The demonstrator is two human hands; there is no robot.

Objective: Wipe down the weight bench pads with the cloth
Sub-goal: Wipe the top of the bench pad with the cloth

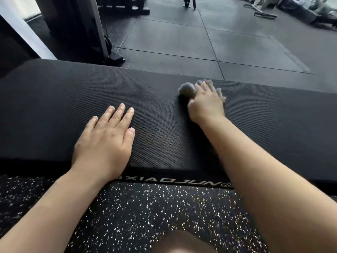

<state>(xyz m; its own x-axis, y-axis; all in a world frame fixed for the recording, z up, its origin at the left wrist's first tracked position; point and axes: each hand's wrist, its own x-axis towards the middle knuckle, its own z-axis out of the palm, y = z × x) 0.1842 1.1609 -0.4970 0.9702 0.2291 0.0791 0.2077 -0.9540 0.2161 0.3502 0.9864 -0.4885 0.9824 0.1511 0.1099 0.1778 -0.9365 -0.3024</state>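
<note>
A long black textured bench pad [54, 99] runs across the view from left to right. My left hand [107, 136] lies flat on it near the front edge, fingers straight. A crumpled grey cloth [187, 89] sits on the pad near its far edge, right of centre. My right hand [207, 102] presses down on the cloth with fingers bent over it, and tufts of cloth stick out to the left and past the fingertips.
Speckled rubber flooring [145, 207] lies between me and the bench. Beyond the pad stretch dark rubber floor tiles [182, 39]. A machine frame with a base foot [109, 52] stands at the back left. More equipment [264, 13] is at the far right.
</note>
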